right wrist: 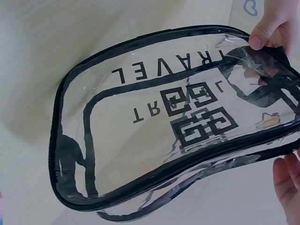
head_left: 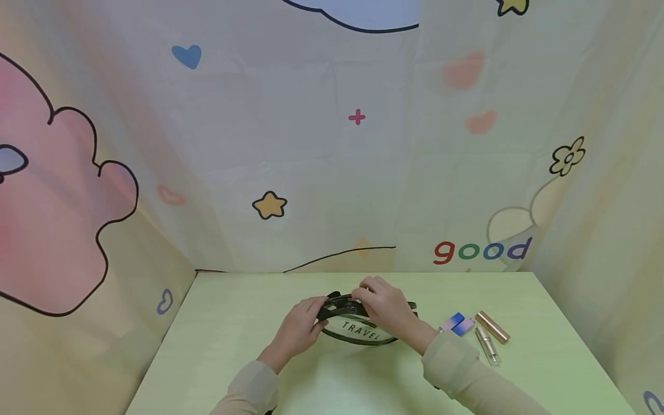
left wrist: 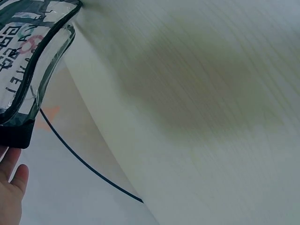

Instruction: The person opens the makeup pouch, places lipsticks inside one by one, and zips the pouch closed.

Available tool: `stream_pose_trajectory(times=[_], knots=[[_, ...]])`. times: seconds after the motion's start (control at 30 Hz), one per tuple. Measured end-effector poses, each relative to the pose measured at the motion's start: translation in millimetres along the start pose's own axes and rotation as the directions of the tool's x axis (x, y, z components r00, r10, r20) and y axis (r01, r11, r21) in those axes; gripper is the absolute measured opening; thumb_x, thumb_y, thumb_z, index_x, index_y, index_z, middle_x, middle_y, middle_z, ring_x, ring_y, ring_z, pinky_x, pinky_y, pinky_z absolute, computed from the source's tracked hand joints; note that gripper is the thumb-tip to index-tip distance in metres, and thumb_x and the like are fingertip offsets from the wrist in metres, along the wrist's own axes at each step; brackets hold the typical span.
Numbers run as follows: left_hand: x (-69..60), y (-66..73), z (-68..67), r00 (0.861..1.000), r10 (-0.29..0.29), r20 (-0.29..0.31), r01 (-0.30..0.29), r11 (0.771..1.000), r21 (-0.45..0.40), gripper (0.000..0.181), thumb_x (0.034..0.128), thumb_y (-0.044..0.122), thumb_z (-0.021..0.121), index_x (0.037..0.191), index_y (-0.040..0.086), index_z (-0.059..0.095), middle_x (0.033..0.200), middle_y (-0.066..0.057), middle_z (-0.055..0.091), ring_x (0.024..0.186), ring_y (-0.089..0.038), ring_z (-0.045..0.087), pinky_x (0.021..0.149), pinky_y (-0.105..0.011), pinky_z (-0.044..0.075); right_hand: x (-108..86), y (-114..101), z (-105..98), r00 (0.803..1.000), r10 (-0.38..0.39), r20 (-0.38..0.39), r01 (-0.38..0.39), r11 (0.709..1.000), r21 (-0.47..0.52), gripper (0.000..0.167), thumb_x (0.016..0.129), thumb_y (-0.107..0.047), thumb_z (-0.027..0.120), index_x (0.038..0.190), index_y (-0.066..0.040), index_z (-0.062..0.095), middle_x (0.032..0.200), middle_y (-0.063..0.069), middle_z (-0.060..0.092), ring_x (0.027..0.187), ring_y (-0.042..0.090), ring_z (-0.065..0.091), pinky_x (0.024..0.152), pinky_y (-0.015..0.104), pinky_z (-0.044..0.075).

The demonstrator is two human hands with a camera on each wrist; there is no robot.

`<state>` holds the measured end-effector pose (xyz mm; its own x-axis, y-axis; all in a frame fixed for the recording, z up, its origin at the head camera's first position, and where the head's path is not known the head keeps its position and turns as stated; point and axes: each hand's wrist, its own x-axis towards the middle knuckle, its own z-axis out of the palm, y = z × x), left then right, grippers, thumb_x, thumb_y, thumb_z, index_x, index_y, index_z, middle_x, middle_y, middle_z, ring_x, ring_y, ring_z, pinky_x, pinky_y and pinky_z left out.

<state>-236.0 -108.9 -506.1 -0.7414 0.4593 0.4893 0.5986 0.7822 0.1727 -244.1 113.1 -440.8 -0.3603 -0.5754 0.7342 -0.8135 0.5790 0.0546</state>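
A clear travel pouch (head_left: 358, 327) with black trim and the word TRAVEL stands tilted up off the table in the head view. My left hand (head_left: 301, 325) grips its left end, thumb on the near face. At the upper edge, right of the middle, my right hand (head_left: 386, 305) pinches the trim with bent fingers; what lies under the fingertips is hidden. The right wrist view has the pouch (right wrist: 126, 150) upside down, its see-through panel bearing a black square pattern. Only the pouch's corner (left wrist: 21, 84) enters the left wrist view.
On the table (head_left: 218, 346), right of my right hand, lie a small pink and blue item (head_left: 456, 324), a gold tube (head_left: 491, 327) and a clear tube with a gold part (head_left: 487, 347). A printed cloth (head_left: 311, 144) hangs behind and at both sides.
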Motion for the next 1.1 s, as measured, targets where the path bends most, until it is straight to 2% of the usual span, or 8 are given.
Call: stream_pose_trajectory(times=[0.2, 0.33, 0.6, 0.73, 0.9, 1.1], knots=[[-3.2, -3.8, 1.9, 1.0, -0.023, 0.019, 0.023, 0.999, 0.026, 0.046, 0.0793, 0.023, 0.064, 0.12, 0.009, 0.049, 0.112, -0.005, 0.058, 0.102, -0.019, 0.056, 0.087, -0.033, 0.046, -4.4, -1.2, 1.7, 1.0, 0.025, 0.017, -0.025, 1.0, 0.007, 0.007, 0.078, -0.008, 0.063, 0.082, -0.013, 0.063, 0.079, 0.0, 0.056, 0.068, 0.012, 0.051, 0.052, 0.02, 0.046], [-4.4, -4.7, 1.8, 0.998, -0.039, 0.039, 0.038, 0.999, 0.031, 0.045, 0.0802, 0.023, 0.063, 0.121, 0.009, 0.048, 0.113, -0.004, 0.058, 0.103, -0.019, 0.055, 0.088, -0.033, 0.045, -7.1, -2.3, 3.6, 0.999, 0.033, 0.02, -0.033, 0.999, 0.01, 0.009, 0.077, -0.007, 0.064, 0.083, -0.012, 0.062, 0.08, 0.001, 0.056, 0.069, 0.012, 0.051, 0.052, 0.02, 0.046], [-4.9, -7.2, 3.5, 0.995, -0.07, 0.074, 0.068, 0.997, 0.024, 0.045, 0.0818, 0.024, 0.061, 0.122, 0.011, 0.047, 0.115, -0.003, 0.057, 0.105, -0.018, 0.055, 0.089, -0.033, 0.045, -12.0, -2.1, 8.0, 0.999, 0.047, 0.01, -0.047, 0.999, 0.01, 0.006, 0.084, -0.009, 0.057, 0.086, -0.011, 0.063, 0.081, 0.002, 0.055, 0.07, 0.012, 0.051, 0.054, 0.02, 0.048], [-5.3, -7.2, 3.1, 0.992, -0.09, 0.088, 0.09, 0.996, 0.013, 0.044, 0.0822, 0.024, 0.06, 0.122, 0.01, 0.047, 0.115, -0.004, 0.057, 0.104, -0.019, 0.055, 0.089, -0.034, 0.045, -13.2, -3.4, 9.0, 0.999, 0.05, -0.003, -0.05, 0.999, 0.006, 0.013, 0.089, -0.013, 0.049, 0.084, -0.011, 0.062, 0.079, 0.002, 0.055, 0.068, 0.012, 0.05, 0.051, 0.019, 0.046], [-7.5, -8.3, 3.0, 0.986, -0.124, 0.11, 0.124, 0.992, 0.002, 0.043, 0.0821, 0.024, 0.061, 0.12, 0.011, 0.047, 0.113, -0.004, 0.058, 0.101, -0.019, 0.056, 0.087, -0.034, 0.046, -16.3, -3.7, 12.0, 0.999, 0.043, -0.004, -0.043, 0.999, 0.009, 0.032, 0.094, -0.02, 0.032, 0.084, -0.011, 0.061, 0.079, 0.002, 0.056, 0.067, 0.011, 0.052, 0.051, 0.017, 0.046], [-9.0, -10.8, 4.8, 0.986, -0.129, 0.109, 0.13, 0.991, -0.003, 0.042, 0.0819, 0.023, 0.061, 0.12, 0.011, 0.047, 0.111, -0.004, 0.059, 0.099, -0.018, 0.056, 0.085, -0.034, 0.047, -19.5, -2.2, 13.8, 0.999, 0.039, 0.007, -0.039, 0.999, 0.003, 0.03, 0.094, -0.02, 0.033, 0.086, -0.011, 0.061, 0.085, 0.003, 0.057, 0.073, 0.013, 0.055, 0.056, 0.021, 0.049]])
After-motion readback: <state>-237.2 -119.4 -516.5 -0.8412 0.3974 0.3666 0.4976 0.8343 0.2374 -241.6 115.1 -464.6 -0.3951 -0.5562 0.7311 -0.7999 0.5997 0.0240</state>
